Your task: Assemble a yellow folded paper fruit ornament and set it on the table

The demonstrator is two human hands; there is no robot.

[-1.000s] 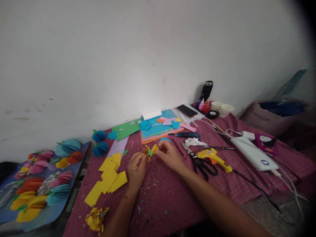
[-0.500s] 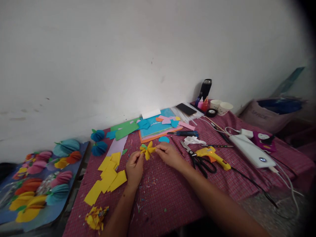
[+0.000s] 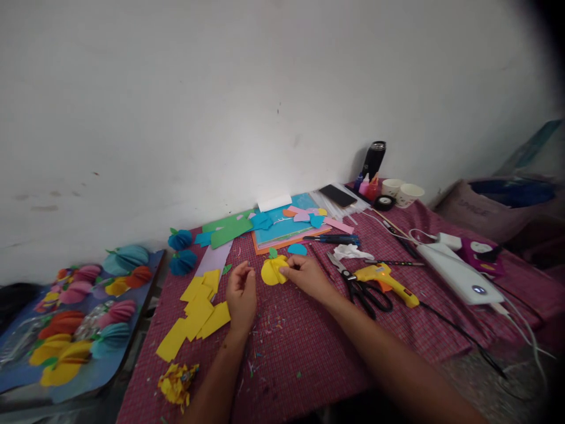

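My right hand (image 3: 306, 275) pinches a yellow folded paper ball (image 3: 272, 271) with a small green leaf on top, held just above the red checked tablecloth (image 3: 309, 347). My left hand (image 3: 242, 292) hovers a little to the left of it, fingers loosely curled and apart, holding nothing. Several yellow paper pieces (image 3: 196, 312) lie left of my left hand. Black-handled scissors (image 3: 359, 288) and a yellow glue gun (image 3: 386, 281) lie to the right of my right hand.
Stacked coloured paper sheets (image 3: 282, 227) lie at the back by the wall, with two blue paper balls (image 3: 180, 250) to their left. A board of finished paper fruits (image 3: 75, 318) sits far left. Crumpled yellow scrap (image 3: 176, 383) lies near the front edge. A white power bank (image 3: 459, 274), cables, cups and a black bottle stand on the right.
The yellow paper piece has gone from a spread fan shape held by both hands to a rounded ball. My left hand has let go and drawn back to the left.
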